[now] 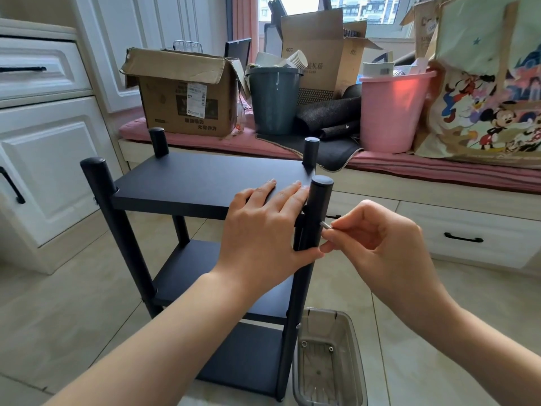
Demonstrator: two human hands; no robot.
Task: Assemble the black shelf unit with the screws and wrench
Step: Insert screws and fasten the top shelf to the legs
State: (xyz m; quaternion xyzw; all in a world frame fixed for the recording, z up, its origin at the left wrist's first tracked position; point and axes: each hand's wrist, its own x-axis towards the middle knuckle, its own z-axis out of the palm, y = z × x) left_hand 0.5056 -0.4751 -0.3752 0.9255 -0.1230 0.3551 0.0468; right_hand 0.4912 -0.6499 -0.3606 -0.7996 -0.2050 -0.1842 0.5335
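The black shelf unit stands upright on the tiled floor, with three boards between four round posts. My left hand lies flat on the top board's near right corner, its thumb against the near right post. My right hand pinches a small silver wrench whose tip meets the outer side of that post just below the top board. The screw itself is hidden by the wrench tip.
A clear plastic tray with a few small screws sits on the floor beside the unit's right foot. Behind is a pink-cushioned bench loaded with cardboard boxes, a grey bucket, a pink bucket and a cartoon bag. White cabinets stand left.
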